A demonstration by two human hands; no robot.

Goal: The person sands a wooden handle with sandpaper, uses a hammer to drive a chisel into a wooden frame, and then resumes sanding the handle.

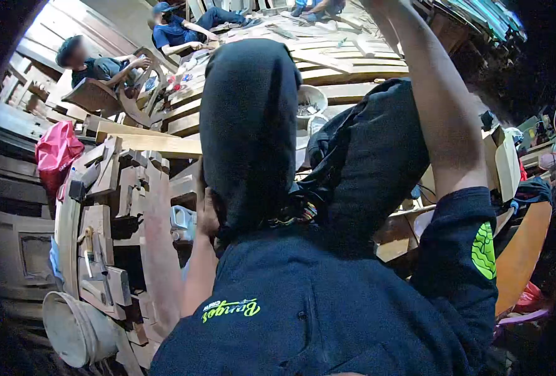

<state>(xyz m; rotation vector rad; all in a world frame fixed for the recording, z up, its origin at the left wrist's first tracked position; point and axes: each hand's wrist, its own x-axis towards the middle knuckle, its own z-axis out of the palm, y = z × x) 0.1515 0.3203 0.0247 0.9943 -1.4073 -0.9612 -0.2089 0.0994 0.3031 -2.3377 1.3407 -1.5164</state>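
Note:
My left hand [210, 212] is low beside my left thigh [250, 125], which is covered in dark cloth. The thigh hides its fingers, so what they touch does not show. Close to that hand stands a pale blue-white container [181, 217]. My right forearm [444, 119] rises past my bent right knee and runs out of the top edge. The right hand itself is outside the picture. Between my legs, beyond my lap, a white tub [312, 99] with small dark contents is partly visible.
Stacked wood pieces [118, 182] line the left, with a wooden-handled tool [89, 250], a pink bag [59, 153] and a white bucket [71, 329]. Wooden slats [328, 61] spread ahead. One person [106, 70] sits by a curved wooden piece; another [178, 34] sits farther back. An orange-brown panel [525, 257] leans right.

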